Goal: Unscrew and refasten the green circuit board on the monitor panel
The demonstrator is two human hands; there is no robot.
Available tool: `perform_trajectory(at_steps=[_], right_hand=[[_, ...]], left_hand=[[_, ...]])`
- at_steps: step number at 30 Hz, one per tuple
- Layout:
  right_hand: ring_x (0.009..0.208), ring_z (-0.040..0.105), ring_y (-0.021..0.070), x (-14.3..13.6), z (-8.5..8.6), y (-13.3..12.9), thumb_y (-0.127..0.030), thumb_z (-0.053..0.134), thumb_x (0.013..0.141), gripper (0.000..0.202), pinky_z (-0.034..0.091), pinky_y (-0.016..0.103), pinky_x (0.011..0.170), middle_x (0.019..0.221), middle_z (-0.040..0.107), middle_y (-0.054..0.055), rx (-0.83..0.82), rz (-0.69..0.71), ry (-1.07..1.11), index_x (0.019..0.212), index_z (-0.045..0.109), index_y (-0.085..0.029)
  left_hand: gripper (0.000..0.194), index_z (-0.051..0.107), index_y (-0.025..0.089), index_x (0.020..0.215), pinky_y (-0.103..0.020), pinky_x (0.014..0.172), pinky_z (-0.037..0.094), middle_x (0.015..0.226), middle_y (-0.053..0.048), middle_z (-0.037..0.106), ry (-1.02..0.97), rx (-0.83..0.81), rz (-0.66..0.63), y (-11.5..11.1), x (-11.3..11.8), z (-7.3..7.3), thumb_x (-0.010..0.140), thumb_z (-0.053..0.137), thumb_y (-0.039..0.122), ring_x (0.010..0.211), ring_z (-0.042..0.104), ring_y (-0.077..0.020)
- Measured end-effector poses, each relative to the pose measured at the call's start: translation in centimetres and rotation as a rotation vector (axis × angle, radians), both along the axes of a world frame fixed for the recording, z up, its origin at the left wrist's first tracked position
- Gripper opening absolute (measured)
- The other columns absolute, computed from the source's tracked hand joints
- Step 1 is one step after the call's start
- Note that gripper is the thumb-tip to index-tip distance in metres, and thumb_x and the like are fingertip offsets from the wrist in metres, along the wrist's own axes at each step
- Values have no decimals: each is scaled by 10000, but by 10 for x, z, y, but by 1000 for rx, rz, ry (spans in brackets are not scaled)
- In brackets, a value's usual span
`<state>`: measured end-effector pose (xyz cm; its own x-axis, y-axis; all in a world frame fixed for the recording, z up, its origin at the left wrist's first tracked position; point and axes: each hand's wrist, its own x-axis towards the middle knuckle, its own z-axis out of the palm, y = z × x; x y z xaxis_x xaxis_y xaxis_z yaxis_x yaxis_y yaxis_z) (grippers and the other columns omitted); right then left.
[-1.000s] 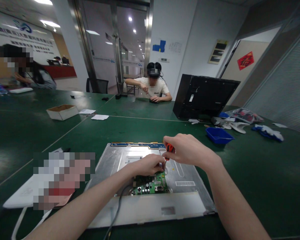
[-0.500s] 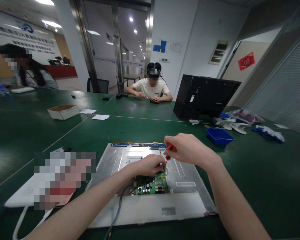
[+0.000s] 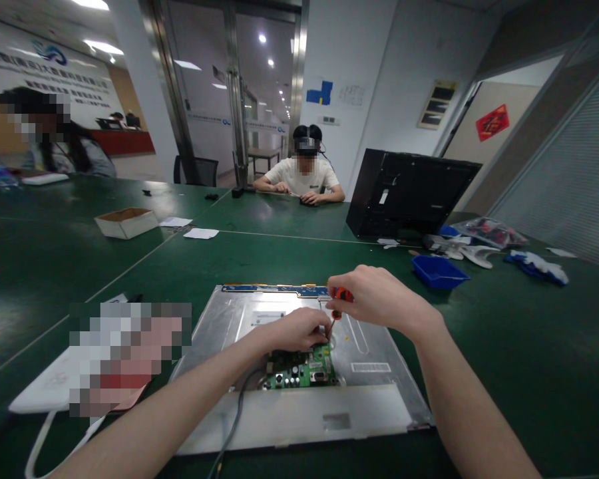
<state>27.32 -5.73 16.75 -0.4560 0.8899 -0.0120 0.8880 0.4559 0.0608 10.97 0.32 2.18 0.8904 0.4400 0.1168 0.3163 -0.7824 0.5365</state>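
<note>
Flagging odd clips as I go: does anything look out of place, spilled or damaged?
Nothing looks spilled or plainly damaged. The untidiest spot is at right: loose pale parts near the blue tray, beside a crumpled blue-and-white cloth. The left hand hides some of the circuit board, so I can't judge that area.

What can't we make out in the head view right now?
All in the head view:
Screwdriver tip: too small, close against the left hand, to tell what it meets.
Screwdriver handle: partly covered by the right hand.
Green circuit board, far part: covered by the left hand.
Dark cable, near end: cut off by the bottom edge.
Barcode label: print too small to read.
</note>
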Motion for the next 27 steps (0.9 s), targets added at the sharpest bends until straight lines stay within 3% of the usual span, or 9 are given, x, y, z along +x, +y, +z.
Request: perform_trajectory(at_steps=[10,27], right_hand=[[797,634,184,4,1,-2,-207,569,832,176,297,264,590,905,708,17,-44,58,40,1004,567,-245],[779,646,204,1,2,-1,-281,594,861,113,285,278,568,854,707,30,-5,-15,-9,965,593,-235]], left_hand=[[141,661,186,922,-260,790,459,952,-32,701,25,-8,33,-2,0,1,811,664,99,911,644,-207],[111,653,191,897,-256,763,454,917,-19,696,27,-24,42,-2,0,0,816,659,114,882,644,-199]])
